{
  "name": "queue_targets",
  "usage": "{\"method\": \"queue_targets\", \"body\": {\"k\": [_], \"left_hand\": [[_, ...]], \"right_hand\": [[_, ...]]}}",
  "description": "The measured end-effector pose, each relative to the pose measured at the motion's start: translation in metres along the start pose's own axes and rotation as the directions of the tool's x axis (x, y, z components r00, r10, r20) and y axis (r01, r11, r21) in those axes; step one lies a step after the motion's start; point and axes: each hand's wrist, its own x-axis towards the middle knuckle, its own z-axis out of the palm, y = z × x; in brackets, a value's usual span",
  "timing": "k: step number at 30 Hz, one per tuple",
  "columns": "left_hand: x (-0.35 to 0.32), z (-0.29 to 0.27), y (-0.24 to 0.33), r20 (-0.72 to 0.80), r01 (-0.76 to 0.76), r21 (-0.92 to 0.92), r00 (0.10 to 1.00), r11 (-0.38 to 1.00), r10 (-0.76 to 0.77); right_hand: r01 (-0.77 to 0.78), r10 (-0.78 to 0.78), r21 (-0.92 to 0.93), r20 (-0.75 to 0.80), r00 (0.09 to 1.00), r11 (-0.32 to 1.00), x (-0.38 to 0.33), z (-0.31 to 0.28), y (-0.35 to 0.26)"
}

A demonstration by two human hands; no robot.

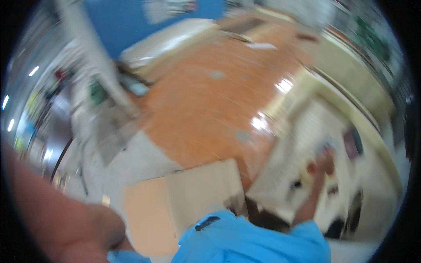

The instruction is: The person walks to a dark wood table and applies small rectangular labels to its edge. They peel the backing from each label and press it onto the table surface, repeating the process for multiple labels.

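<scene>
right hand (325, 161) reaches out over pale tabletop (307, 131), grip blurred, cannot tell | left hand (94, 228) close to lens, grip unclear | cardboard box (193, 193) below

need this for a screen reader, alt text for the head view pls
Blurred fisheye view: the person's right hand, on an arm in a blue sleeve, reaches out to a pale work surface beside an orange floor. The left hand is a close blur at lower left; a cardboard box sits below.

Glossy orange tiled floor (206, 101) reflecting bright glare; flat matt tan cardboard sheet (193, 197) lying dull; smooth light-blue cloth sleeve (258, 239) creasing softly.
</scene>
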Motion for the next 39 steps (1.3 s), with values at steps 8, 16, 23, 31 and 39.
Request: {"method": "queue_targets", "body": {"k": [8,16,23,31,39], "left_hand": [[0.045,-0.059,0.011,-0.015,0.102,0.424,0.994,0.9,-0.105],[0.039,-0.082,0.08,0.02,0.086,0.597,0.992,0.798,-0.123],[0.067,-0.079,0.114,0.118,0.092,0.731,0.959,0.676,-0.258],[0.048,-0.095,0.117,0.128,0.094,0.804,0.936,0.586,-0.326],[0.02,-0.121,0.112,0.098,0.104,0.822,0.942,0.559,-0.32]], "right_hand": [[-0.043,0.073,-0.098,0.328,0.942,0.994,0.077,0.096,-0.033],[0.085,-0.085,0.019,0.386,0.919,0.996,0.116,0.168,-0.1],[0.129,-0.144,0.066,0.501,0.854,0.989,0.113,0.202,-0.12],[0.15,-0.178,0.096,0.544,0.82,0.984,0.103,0.226,-0.156],[0.119,-0.145,0.084,0.52,0.842,0.989,0.099,0.259,-0.197]]}}
